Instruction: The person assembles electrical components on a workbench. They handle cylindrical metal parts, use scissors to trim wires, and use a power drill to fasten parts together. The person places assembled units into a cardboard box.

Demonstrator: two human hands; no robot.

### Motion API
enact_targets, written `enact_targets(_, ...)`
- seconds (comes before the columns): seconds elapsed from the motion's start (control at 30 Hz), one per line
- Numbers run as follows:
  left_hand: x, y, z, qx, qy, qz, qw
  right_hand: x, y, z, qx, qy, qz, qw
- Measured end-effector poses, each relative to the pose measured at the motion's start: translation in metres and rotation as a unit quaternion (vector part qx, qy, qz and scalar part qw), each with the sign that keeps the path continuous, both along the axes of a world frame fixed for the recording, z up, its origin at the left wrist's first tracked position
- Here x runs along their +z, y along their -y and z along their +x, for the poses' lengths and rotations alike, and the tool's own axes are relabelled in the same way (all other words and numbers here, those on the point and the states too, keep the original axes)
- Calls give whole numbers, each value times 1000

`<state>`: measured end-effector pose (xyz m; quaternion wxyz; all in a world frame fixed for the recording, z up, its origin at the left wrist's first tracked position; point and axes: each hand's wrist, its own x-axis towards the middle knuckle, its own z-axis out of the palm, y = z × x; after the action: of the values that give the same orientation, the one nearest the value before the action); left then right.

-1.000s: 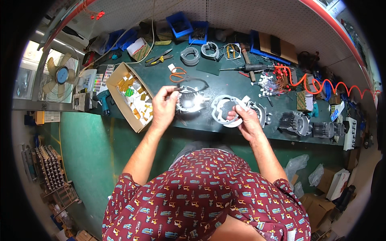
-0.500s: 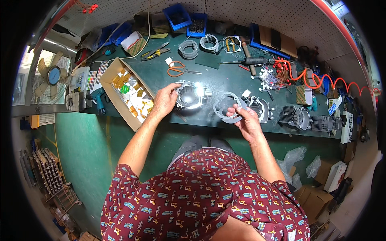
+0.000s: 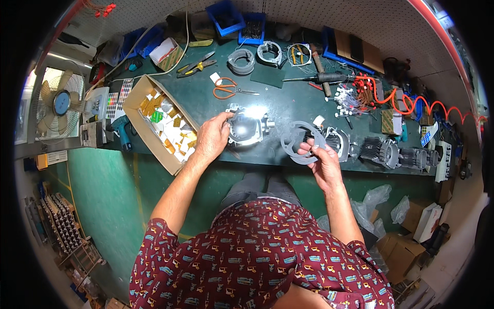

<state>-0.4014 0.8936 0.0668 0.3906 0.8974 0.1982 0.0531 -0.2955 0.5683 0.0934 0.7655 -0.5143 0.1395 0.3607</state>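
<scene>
Along the near edge of the green bench (image 3: pixel 280 105), the left hand (image 3: pixel 212 138) is touching the left side of a metal housing (image 3: pixel 244 130) that is lying there; whether its fingers are gripping, one cannot tell. The right hand (image 3: pixel 325 164) is grasping a gray ring (image 3: pixel 319 137) to the housing's right. Orange-handled scissors (image 3: pixel 226 92) are lying beyond, and an open carton (image 3: pixel 154 146) is standing leftward.

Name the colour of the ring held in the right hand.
The ring is grey; it shows best in the head view.

Workshop, green workbench (image 3: pixel 288 105), pliers (image 3: pixel 198 67), finned metal castings (image 3: pixel 379 153), blue bins (image 3: pixel 231 29)
</scene>
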Motion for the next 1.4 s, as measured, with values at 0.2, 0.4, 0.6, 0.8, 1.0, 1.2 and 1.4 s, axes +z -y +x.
enact_targets(0.2,2,3,-2,22,-48,-83,995,-6,0,0,-8,-13,-19,1000)
enact_targets(0.4,1,4,-2,12,-52,-74,996,-7,-10,0,-1,-17,-13,1000)
enact_targets(0.6,-4,4,-2,-38,33,88,995,-1,-17,1,25,-16,-6,1000)
enact_targets(0.8,4,7,-2,-7,36,110,993,7,-20,3,30,-38,62,997)
enact_targets(1.0,30,57,11,17,6,-420,908,15,-16,2,59,-25,111,992)
enact_targets(1.2,40,87,17,40,26,-463,885,26,-12,-1,62,16,81,995)
enact_targets(1.4,39,87,19,32,43,-461,886,17,-2,7,0,97,12,995)
